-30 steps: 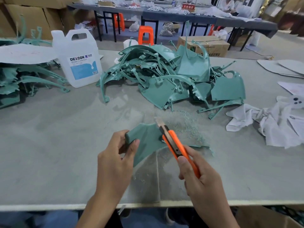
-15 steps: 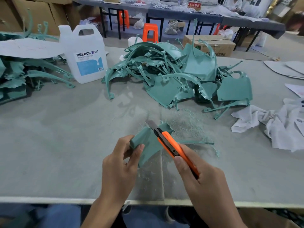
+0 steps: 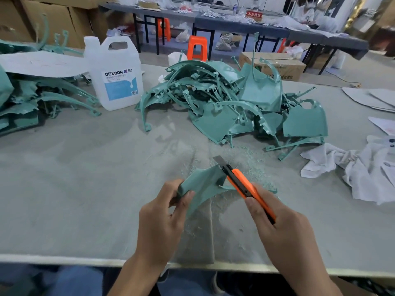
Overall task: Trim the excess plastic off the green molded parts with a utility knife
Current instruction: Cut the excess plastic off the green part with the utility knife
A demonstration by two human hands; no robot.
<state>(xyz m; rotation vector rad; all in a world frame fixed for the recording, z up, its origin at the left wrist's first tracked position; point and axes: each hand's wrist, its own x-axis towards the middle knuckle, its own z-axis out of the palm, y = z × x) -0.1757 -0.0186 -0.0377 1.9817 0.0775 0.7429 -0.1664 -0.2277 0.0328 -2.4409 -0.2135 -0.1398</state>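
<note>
My left hand (image 3: 162, 218) grips a curved green molded part (image 3: 203, 184) by its left end, just above the table near the front edge. My right hand (image 3: 284, 233) holds an orange utility knife (image 3: 241, 182) with the blade pushed out. The blade points up and to the left and lies against the part's upper right edge. A thin green strip (image 3: 265, 190) runs from the part to the right, behind the knife. Fine green shavings (image 3: 250, 159) are scattered on the table behind the knife.
A big heap of green molded parts (image 3: 235, 103) lies in the middle of the grey table (image 3: 85, 178). More green parts (image 3: 32, 103) are piled at the left under a white sheet. A white DEXCON jug (image 3: 115, 75) stands between them. White rags (image 3: 352, 167) lie at the right.
The knife has moved up along the part's edge, so the blade now sticks out past the top. The part has turned a little in my left hand. The view has shifted slightly.
</note>
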